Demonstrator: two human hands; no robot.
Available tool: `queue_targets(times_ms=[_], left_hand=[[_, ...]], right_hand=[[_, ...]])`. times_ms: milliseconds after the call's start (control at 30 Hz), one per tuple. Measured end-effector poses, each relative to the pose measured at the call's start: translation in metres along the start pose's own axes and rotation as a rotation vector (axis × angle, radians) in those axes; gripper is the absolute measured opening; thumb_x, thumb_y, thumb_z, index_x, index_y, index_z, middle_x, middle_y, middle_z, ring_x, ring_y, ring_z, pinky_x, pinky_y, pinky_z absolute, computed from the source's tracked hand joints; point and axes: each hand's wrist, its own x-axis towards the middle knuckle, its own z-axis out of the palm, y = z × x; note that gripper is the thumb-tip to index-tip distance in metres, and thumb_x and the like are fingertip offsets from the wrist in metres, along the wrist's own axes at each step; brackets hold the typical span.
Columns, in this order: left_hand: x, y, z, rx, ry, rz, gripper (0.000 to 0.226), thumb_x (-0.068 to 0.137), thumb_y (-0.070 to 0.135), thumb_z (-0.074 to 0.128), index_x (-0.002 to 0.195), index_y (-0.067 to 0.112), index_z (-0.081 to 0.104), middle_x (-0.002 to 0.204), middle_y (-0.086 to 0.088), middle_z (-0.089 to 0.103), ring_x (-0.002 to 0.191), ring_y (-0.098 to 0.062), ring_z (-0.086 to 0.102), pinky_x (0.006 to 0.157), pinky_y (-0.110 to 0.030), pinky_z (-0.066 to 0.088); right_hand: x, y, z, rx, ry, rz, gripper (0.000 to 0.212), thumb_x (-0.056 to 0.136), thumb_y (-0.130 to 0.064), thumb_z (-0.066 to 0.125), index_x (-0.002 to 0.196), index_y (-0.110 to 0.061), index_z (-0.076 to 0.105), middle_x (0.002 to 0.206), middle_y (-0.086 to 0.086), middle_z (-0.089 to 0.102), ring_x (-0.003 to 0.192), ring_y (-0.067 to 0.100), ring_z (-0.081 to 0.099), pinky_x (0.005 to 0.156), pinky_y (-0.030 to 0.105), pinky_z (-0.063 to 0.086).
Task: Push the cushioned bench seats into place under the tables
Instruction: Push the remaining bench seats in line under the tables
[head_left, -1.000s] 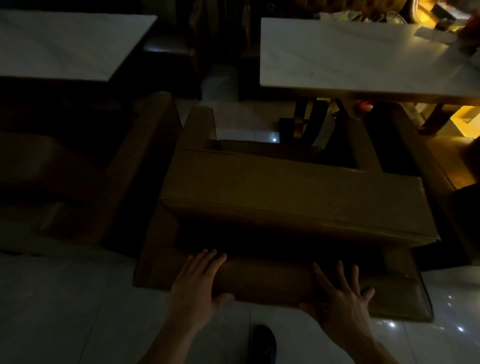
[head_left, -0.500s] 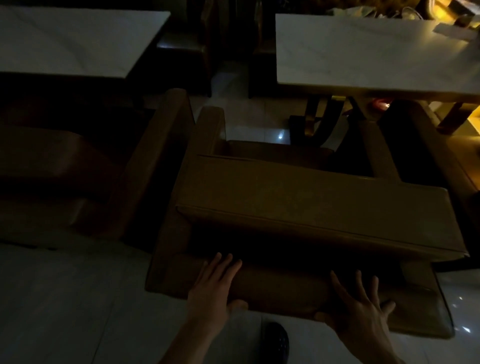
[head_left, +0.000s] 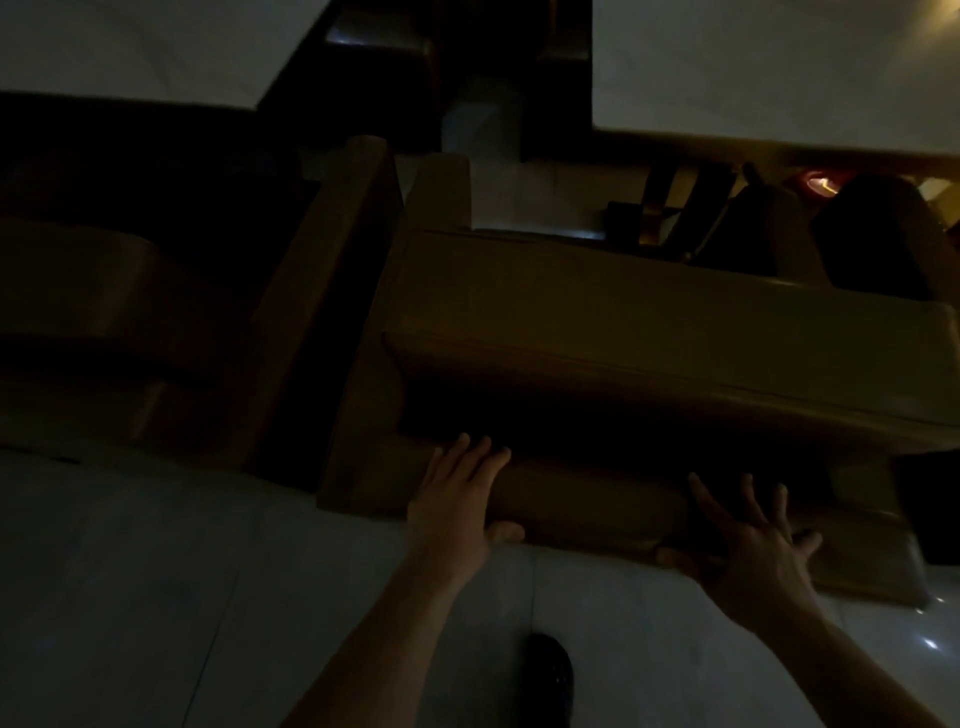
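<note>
Gleaming pale floor tiles (head_left: 156, 597) surround brown bench seats (head_left: 649, 322) under dim tables (head_left: 779, 67).

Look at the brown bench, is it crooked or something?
Yes. The bench sits skewed: its long edges slope down to the right instead of running level with the white table edge. Its right end sticks out nearer the person. Both hands, left and right, lie flat on its lower cushion.

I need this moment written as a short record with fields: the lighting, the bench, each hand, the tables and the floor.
lighting: very dim
bench: tan cushioned bench, its near lower edge facing the person
left hand: flat on the bench's lower edge, fingers spread
right hand: flat on the same edge, farther right, thumb under the rim
tables: pale table top beyond the bench; second one at upper left
floor: pale glossy tiles; dark shoe between the arms
</note>
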Motion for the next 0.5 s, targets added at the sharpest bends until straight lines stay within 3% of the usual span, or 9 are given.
queue_targets(times_ms=[200, 500], left_hand=[[0.041, -0.006, -0.004, 0.016, -0.003, -0.002, 0.09, 0.077, 0.067, 0.065, 0.151, 0.035, 0.026, 0.16, 0.006, 0.024, 0.149, -0.016, 0.006, 0.122, -0.039, 0.003], [0.052, -0.002, 0.001, 0.03, 0.069, -0.013, 0.088, 0.078, 0.067, 0.064, 0.151, 0.033, 0.028, 0.159, 0.004, 0.027, 0.149, -0.017, 0.012, 0.122, -0.042, 0.008]], right_hand=[[0.035, -0.001, -0.013, 0.037, 0.082, -0.064, 0.104, 0.06, -0.093, 0.023, 0.15, -0.052, -0.011, 0.165, 0.01, -0.015, 0.147, 0.042, -0.022, 0.11, 0.077, 0.003], [0.052, 0.0, -0.019, 0.051, 0.168, -0.089, 0.1, 0.068, -0.089, 0.035, 0.154, -0.049, 0.002, 0.166, 0.011, -0.002, 0.149, 0.043, -0.013, 0.108, 0.079, 0.006]])
